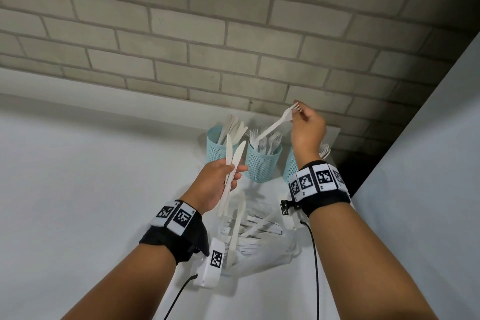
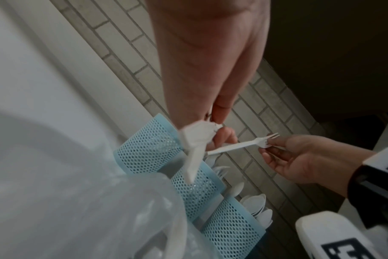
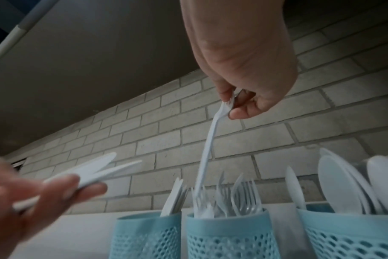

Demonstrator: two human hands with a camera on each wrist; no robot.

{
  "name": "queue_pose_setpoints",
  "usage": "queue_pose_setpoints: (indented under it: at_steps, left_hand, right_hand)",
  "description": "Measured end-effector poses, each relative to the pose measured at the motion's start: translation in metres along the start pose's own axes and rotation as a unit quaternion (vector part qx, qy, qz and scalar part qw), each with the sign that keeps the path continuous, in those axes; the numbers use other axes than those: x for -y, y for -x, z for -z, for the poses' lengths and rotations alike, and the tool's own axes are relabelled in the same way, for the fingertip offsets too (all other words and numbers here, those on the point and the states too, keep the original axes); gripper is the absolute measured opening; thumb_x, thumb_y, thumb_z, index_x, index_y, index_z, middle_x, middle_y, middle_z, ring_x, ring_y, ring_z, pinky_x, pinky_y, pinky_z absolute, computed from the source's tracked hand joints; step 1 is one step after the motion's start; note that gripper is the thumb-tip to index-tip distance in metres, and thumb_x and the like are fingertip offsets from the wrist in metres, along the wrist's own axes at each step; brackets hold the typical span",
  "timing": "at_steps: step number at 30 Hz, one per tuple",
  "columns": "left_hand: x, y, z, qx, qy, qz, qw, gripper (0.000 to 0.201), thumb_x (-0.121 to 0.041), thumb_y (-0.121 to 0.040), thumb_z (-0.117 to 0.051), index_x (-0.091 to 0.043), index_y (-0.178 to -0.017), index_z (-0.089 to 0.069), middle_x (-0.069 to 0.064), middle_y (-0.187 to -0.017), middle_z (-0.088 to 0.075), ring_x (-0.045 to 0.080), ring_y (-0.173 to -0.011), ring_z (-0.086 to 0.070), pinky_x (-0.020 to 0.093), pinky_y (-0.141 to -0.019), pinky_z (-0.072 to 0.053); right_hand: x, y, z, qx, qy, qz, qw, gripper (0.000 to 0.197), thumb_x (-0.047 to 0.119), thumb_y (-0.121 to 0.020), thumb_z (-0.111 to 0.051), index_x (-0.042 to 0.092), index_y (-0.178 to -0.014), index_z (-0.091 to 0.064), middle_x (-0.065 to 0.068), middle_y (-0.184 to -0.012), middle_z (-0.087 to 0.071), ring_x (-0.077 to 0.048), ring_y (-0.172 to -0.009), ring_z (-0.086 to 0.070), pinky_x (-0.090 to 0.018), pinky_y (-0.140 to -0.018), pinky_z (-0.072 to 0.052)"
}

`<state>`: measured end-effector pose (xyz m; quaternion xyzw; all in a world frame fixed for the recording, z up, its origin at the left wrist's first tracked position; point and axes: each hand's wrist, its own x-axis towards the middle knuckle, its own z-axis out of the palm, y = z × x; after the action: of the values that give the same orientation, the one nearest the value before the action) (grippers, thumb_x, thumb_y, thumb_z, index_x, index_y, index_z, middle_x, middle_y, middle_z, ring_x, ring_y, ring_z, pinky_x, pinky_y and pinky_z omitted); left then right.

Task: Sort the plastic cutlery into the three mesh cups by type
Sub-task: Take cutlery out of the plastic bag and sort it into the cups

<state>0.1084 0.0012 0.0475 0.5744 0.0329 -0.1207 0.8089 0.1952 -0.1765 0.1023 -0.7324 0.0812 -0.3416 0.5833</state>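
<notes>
Three light-blue mesh cups stand in a row against the brick wall: the left cup holds knives, the middle cup holds forks, the right cup holds spoons and is partly hidden by my right wrist. My right hand pinches a white plastic fork by its tined end, its handle dipping into the middle cup. My left hand grips two white knives, blades up, in front of the left cup. More white cutlery lies in a clear plastic bag below my hands.
The cups and bag sit on a white counter. A grey brick wall rises right behind the cups. A white panel closes off the right side. Black cables hang from both wrist cameras.
</notes>
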Motion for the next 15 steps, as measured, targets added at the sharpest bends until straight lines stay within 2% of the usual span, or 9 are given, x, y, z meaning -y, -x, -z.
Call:
queue_pose_setpoints:
  at_steps: [1,2,3,4,6,8,10,13,15]
  left_hand:
    - [0.0,0.0,0.002,-0.002,0.0,-0.005,1.0,0.025,-0.004,-0.098,-0.038,-0.001,-0.115,-0.055,0.006,-0.093,-0.067,0.011,-0.069,-0.051,0.019,-0.062,-0.045]
    - [0.0,-0.001,0.004,-0.004,0.0,-0.01,1.0,0.024,-0.006,-0.098,-0.039,-0.001,-0.116,-0.056,0.006,-0.093,-0.067,0.011,-0.071,-0.053,0.019,-0.063,-0.047]
    - [0.0,-0.001,0.005,-0.004,0.0,-0.014,1.0,0.024,-0.007,-0.099,-0.04,-0.002,-0.116,-0.056,0.006,-0.094,-0.067,0.011,-0.072,-0.054,0.019,-0.064,-0.048]
    - [0.001,-0.002,0.007,-0.003,-0.002,-0.017,1.0,0.024,-0.008,-0.099,-0.04,-0.003,-0.115,-0.056,0.006,-0.095,-0.067,0.011,-0.073,-0.056,0.02,-0.066,-0.049]
    - [0.001,-0.002,0.008,-0.001,-0.006,-0.022,1.0,0.022,-0.01,-0.099,-0.042,-0.007,-0.114,-0.057,0.005,-0.098,-0.068,0.012,-0.076,-0.06,0.021,-0.069,-0.05]
    - [0.002,-0.002,0.008,-0.001,-0.007,-0.023,1.0,0.019,-0.012,-0.099,-0.043,-0.011,-0.112,-0.056,0.004,-0.098,-0.068,0.012,-0.081,-0.064,0.021,-0.072,-0.053]
    - [0.002,-0.002,0.009,0.001,-0.002,-0.021,1.0,0.017,-0.012,-0.098,-0.044,-0.014,-0.109,-0.056,0.003,-0.098,-0.069,0.012,-0.083,-0.067,0.02,-0.073,-0.055]
    - [0.003,-0.002,0.009,0.0,0.004,-0.02,1.0,0.015,-0.013,-0.097,-0.046,-0.014,-0.108,-0.058,0.002,-0.096,-0.071,0.011,-0.081,-0.07,0.019,-0.07,-0.056]
    - [0.004,-0.002,0.01,-0.005,0.005,-0.019,1.0,0.017,-0.013,-0.097,-0.048,-0.011,-0.11,-0.058,0.002,-0.096,-0.071,0.012,-0.082,-0.07,0.02,-0.071,-0.056]
  right_hand:
    - [-0.001,0.002,-0.001,-0.001,0.029,0.024,0.999,0.026,0.013,-0.093,-0.055,0.012,-0.116,-0.067,-0.005,-0.109,-0.07,-0.011,-0.091,-0.062,-0.001,-0.077,-0.043]
    - [-0.002,0.005,-0.001,0.001,0.06,0.045,0.997,0.026,0.013,-0.094,-0.053,0.012,-0.117,-0.067,-0.004,-0.108,-0.07,-0.008,-0.087,-0.058,0.002,-0.067,-0.038]
    - [-0.004,0.007,-0.002,0.008,0.091,0.059,0.994,0.027,0.015,-0.095,-0.052,0.013,-0.117,-0.066,-0.005,-0.105,-0.071,-0.007,-0.082,-0.056,-0.003,-0.061,-0.037]
    - [-0.006,0.01,-0.004,0.023,0.123,0.067,0.99,0.028,0.016,-0.095,-0.05,0.014,-0.118,-0.066,-0.006,-0.101,-0.072,-0.01,-0.078,-0.055,-0.01,-0.061,-0.038]
    - [-0.018,0.013,-0.008,0.086,0.22,0.078,0.969,0.029,0.021,-0.097,-0.047,0.017,-0.12,-0.065,-0.012,-0.101,-0.07,-0.022,-0.083,-0.055,-0.023,-0.069,-0.039]
    - [-0.03,0.018,-0.01,0.148,0.367,0.09,0.914,0.029,0.028,-0.097,-0.046,0.024,-0.119,-0.065,-0.015,-0.117,-0.062,-0.031,-0.106,-0.047,-0.033,-0.084,-0.036]
    - [-0.036,0.025,-0.009,0.179,0.461,0.09,0.865,0.029,0.034,-0.097,-0.045,0.029,-0.117,-0.066,-0.012,-0.132,-0.051,-0.032,-0.12,-0.037,-0.038,-0.095,-0.031]
    - [-0.032,0.028,-0.01,0.182,0.488,0.094,0.848,0.03,0.034,-0.096,-0.045,0.032,-0.121,-0.062,-0.011,-0.145,-0.037,-0.033,-0.129,-0.027,-0.042,-0.102,-0.025]
    - [-0.022,0.027,-0.011,0.18,0.461,0.123,0.86,0.038,0.035,-0.095,-0.046,0.029,-0.132,-0.053,-0.012,-0.147,-0.03,-0.032,-0.131,-0.026,-0.043,-0.105,-0.025]
